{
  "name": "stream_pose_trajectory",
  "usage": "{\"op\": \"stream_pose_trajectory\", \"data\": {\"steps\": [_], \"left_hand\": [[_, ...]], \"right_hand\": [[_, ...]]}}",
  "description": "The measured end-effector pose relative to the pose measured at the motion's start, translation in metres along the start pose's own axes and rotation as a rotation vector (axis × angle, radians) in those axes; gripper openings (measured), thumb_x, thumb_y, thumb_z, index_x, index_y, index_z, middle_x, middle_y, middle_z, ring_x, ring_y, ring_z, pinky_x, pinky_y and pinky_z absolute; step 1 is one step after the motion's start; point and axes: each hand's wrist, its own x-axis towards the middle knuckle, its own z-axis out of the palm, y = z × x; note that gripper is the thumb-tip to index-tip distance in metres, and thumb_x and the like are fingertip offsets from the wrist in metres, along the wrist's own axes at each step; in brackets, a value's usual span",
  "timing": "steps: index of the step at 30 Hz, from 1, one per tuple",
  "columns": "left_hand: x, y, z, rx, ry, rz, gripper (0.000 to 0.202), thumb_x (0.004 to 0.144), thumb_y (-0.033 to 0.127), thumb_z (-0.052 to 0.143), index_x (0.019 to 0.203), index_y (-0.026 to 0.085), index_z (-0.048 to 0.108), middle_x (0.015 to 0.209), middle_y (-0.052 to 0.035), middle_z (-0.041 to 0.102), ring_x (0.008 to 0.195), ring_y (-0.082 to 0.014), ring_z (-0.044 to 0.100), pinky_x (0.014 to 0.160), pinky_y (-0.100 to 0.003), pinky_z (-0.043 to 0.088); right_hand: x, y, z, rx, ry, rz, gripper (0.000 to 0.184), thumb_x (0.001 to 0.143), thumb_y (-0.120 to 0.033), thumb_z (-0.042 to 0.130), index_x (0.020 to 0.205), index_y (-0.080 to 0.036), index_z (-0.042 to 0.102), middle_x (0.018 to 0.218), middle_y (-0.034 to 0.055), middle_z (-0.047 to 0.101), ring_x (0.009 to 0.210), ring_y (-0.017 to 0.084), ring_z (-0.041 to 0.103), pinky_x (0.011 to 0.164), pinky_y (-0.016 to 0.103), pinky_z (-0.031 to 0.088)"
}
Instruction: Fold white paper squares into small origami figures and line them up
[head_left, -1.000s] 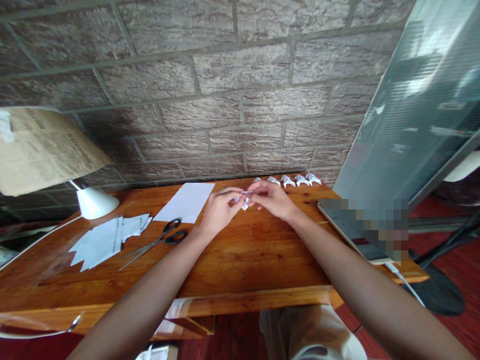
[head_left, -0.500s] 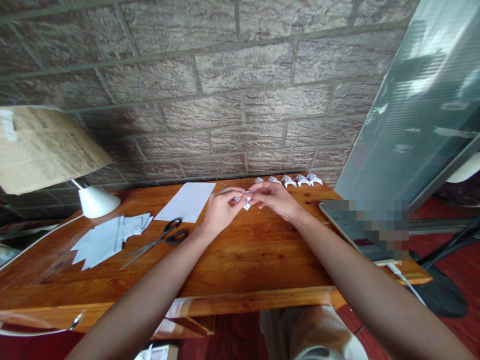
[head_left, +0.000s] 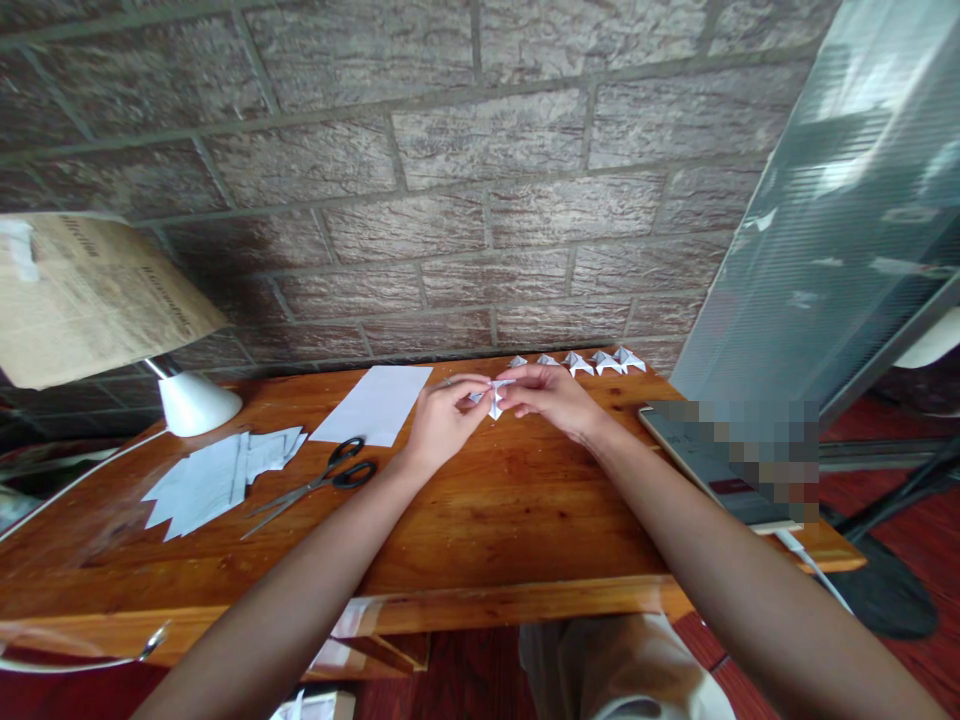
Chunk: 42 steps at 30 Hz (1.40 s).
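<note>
Pinching the small folded paper (head_left: 495, 398), point hanging down, I am gripping it from both sides, left hand (head_left: 442, 420) and right hand (head_left: 553, 398) equally near, just above the far middle of the table (head_left: 487, 510).

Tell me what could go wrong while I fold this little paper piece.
Both the left hand and right hand pinch the paper piece; an uneven pull might tear or miscrease it. The folded pieces sit just behind the right hand, so a nudge could scatter them. The scissors lie close to the left hand and might get bumped.
</note>
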Motion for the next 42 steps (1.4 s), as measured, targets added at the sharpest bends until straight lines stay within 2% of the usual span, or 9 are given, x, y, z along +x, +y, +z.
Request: {"op": "stream_pose_trajectory", "data": {"steps": [10,16,21,29,37,42], "left_hand": [[-0.001,0.001,0.001,-0.023,-0.040,-0.051,0.014,0.081,0.025,0.066,0.093,0.021,0.072,0.099,-0.0065,0.074,0.088,-0.0192,0.070,0.068,-0.029,0.060],[0.000,-0.001,0.002,-0.056,-0.046,-0.088,0.014,0.081,0.026,0.066,0.092,0.021,0.072,0.099,-0.0075,0.073,0.091,-0.0198,0.069,0.074,-0.031,0.059],[-0.002,-0.003,0.003,-0.163,-0.069,-0.143,0.019,0.079,0.029,0.068,0.095,0.020,0.072,0.101,-0.0087,0.072,0.092,-0.0200,0.069,0.073,-0.030,0.059],[-0.004,-0.004,0.007,-0.159,-0.093,-0.157,0.012,0.079,0.028,0.068,0.086,0.020,0.074,0.100,-0.0092,0.072,0.090,-0.0196,0.069,0.075,-0.031,0.058],[-0.007,-0.006,0.012,-0.223,-0.048,-0.218,0.015,0.076,0.027,0.069,0.088,0.019,0.073,0.099,-0.0083,0.073,0.092,-0.0203,0.068,0.079,-0.033,0.057],[-0.007,-0.009,0.018,-0.375,-0.017,-0.339,0.016,0.072,0.028,0.072,0.085,0.017,0.073,0.094,-0.0074,0.074,0.089,-0.0196,0.069,0.082,-0.034,0.056]], "right_hand": [[0.001,0.002,-0.001,-0.041,0.042,0.029,0.029,0.064,-0.028,0.081,0.088,-0.016,0.070,0.078,0.0047,0.075,0.065,0.012,0.069,0.051,0.017,0.046],[0.001,0.002,-0.003,-0.016,0.062,0.066,0.035,0.062,-0.024,0.083,0.093,-0.016,0.069,0.080,0.0060,0.075,0.070,0.015,0.071,0.052,0.018,0.049],[0.002,0.002,-0.002,-0.069,0.097,0.067,0.031,0.064,-0.025,0.082,0.090,-0.016,0.069,0.074,0.0052,0.074,0.061,0.012,0.068,0.050,0.017,0.048],[0.003,0.009,0.000,-0.163,0.103,0.020,0.019,0.068,-0.023,0.077,0.084,-0.015,0.069,0.066,0.0033,0.072,0.054,0.010,0.063,0.045,0.016,0.046],[0.007,0.018,-0.001,-0.186,0.107,-0.035,0.020,0.067,-0.027,0.077,0.082,-0.017,0.067,0.066,0.0021,0.070,0.052,0.010,0.062,0.043,0.017,0.045],[0.008,0.019,0.000,-0.213,0.131,-0.062,0.023,0.067,-0.032,0.076,0.081,-0.017,0.066,0.064,0.0020,0.069,0.054,0.012,0.062,0.045,0.019,0.045]]}}
